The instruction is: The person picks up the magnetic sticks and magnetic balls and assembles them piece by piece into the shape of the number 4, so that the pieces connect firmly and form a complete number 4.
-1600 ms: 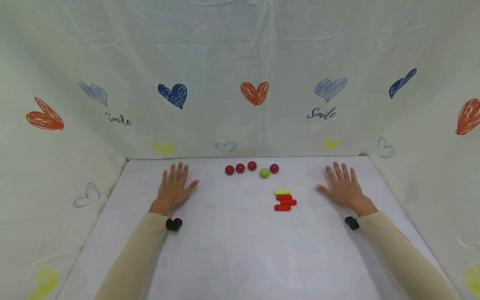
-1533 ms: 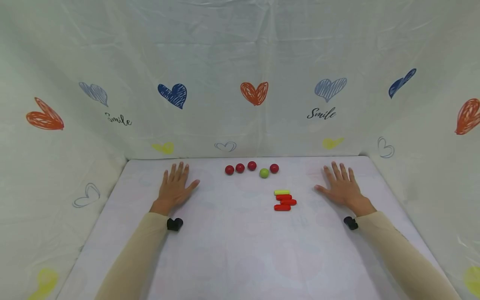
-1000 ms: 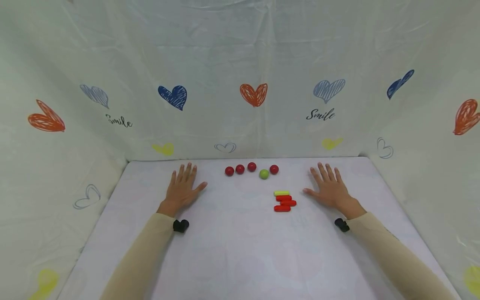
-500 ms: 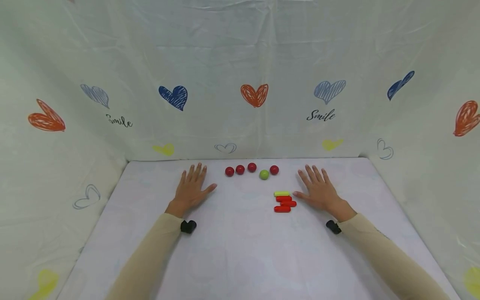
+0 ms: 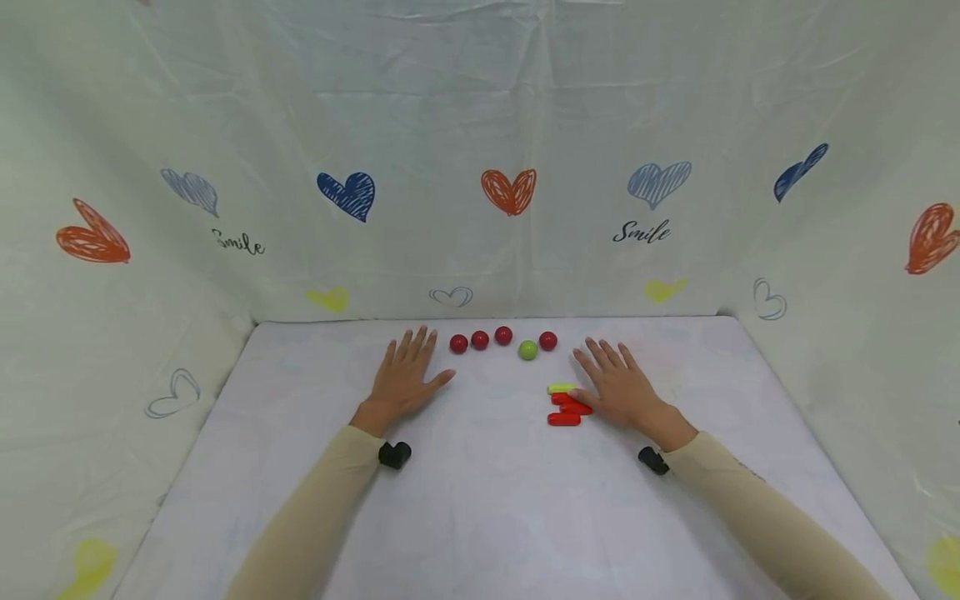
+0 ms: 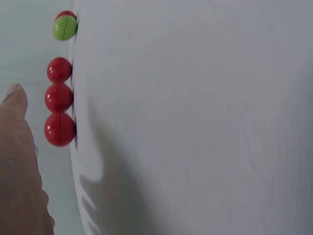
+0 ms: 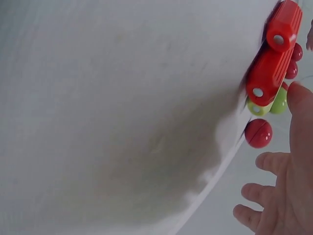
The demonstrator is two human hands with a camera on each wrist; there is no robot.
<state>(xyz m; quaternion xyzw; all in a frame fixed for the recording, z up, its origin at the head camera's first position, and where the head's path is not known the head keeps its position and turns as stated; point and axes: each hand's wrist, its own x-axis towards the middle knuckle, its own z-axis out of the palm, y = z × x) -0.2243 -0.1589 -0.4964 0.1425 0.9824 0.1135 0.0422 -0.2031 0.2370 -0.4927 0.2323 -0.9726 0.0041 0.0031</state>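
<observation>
My left hand (image 5: 401,385) is held over the table with fingers spread, left of the row of balls, holding nothing. Nearest to it is a glossy red ball (image 5: 458,343); more red balls (image 6: 59,70) and one green ball (image 5: 528,350) stand along the back. My right hand (image 5: 621,393), fingers spread, hovers right of a small stack of short ridged sticks. In the head view its thumb overlaps a red stick (image 5: 564,419) group and the end of the yellow-green stick (image 5: 560,388); whether it touches them I cannot tell. The right wrist view shows a red ridged stick (image 7: 266,73) with a pale dot on its end.
A white cloth covers the table (image 5: 480,517). Behind and at both sides hangs a pale sheet (image 5: 420,125) printed with hearts and "Smile". The balls stand close to the table's back edge.
Both hands have moved inward, the left toward the balls and the right leftward until its thumb overlaps the sticks. The balls and sticks have stayed put.
</observation>
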